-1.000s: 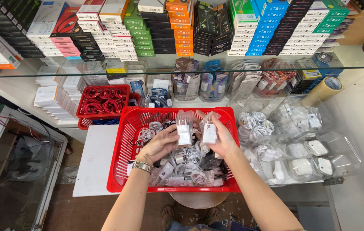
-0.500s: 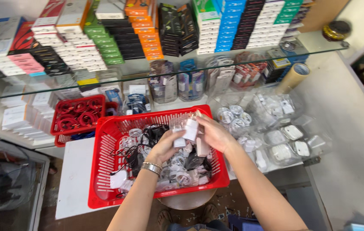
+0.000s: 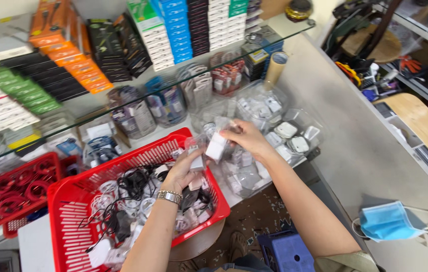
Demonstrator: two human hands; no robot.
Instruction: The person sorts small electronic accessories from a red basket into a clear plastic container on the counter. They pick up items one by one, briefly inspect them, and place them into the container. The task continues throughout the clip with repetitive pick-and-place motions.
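Right hand (image 3: 246,138) closed on a small white charger block in clear wrap (image 3: 217,146), pinched by thumb and fingertips, held in air above the right rim of the red basket (image 3: 73,211). Left hand (image 3: 186,168), with metal wristwatch (image 3: 169,196) on the wrist, closed around a second white block (image 3: 197,163), just beside the first; cannot tell if the two blocks touch.

Below, inside the basket: tangle of black and white cables (image 3: 133,189), plus more small white pieces in plastic. To the right on the counter (image 3: 355,151): clear bags of white chargers (image 3: 284,133), very near the right hand. Further out: cardboard tube (image 3: 276,69) standing upright, smaller red basket with red cables (image 3: 20,189) at left, glass shelf (image 3: 138,98) above w/ stacked coloured boxes (image 3: 178,27). Blue face mask (image 3: 387,221) lying on counter edge, well apart.

Risks, as judgement only:
- Slippery wrap + fingertip pinch only, so block may slip and fall into the cable tangle, hard to find again among similar white pcs.
- Both hands busy close together; a pull on the wrap may tear it or knock the other block out.
- Forearm low over basket rim; could catch a cable loop and drag stuff out over the rim.
- Clear bags near counter edge; an elbow push may send them to the floor.
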